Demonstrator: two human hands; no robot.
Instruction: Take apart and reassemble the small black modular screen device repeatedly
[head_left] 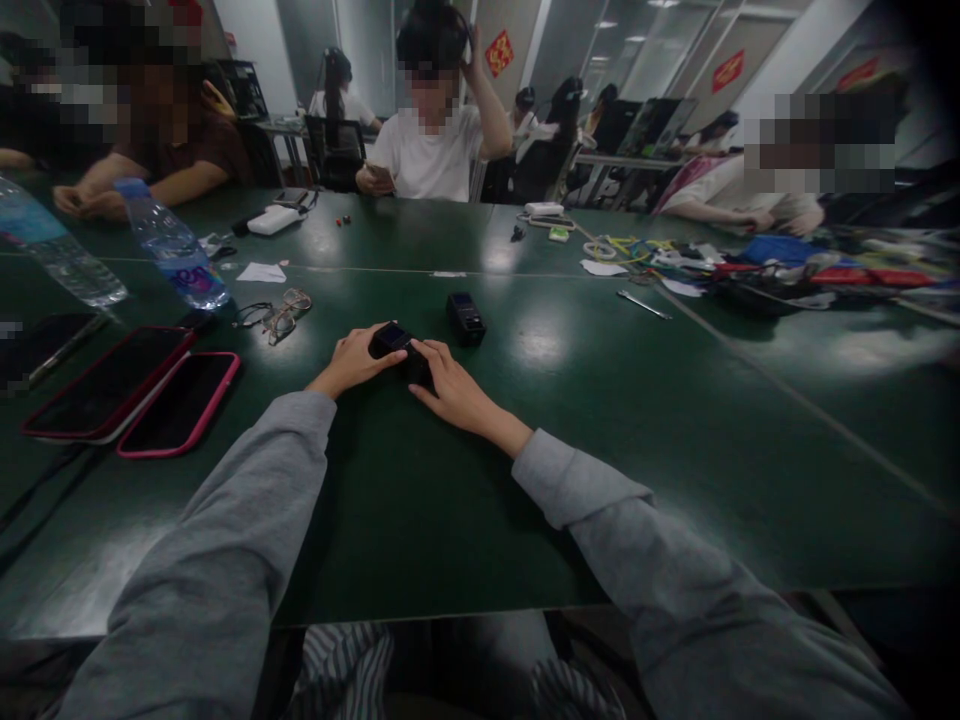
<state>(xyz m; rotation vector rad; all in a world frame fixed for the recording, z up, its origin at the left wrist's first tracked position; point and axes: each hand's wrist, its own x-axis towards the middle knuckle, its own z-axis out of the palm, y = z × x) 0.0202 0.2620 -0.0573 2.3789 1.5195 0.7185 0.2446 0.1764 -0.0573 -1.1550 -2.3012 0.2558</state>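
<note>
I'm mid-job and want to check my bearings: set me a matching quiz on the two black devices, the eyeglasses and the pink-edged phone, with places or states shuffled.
Things:
1. Nearer black device
2. Farther black device
3. Eyeglasses
4. Pink-edged phone

Places or states:
A. Between the blue-capped bottle and the left hand
B. Left of the left sleeve, screen dark
C. On the table, just beyond the right hand
D. Touched by both hands

Pairs: 1-D, 2-C, 3-A, 4-B
</note>
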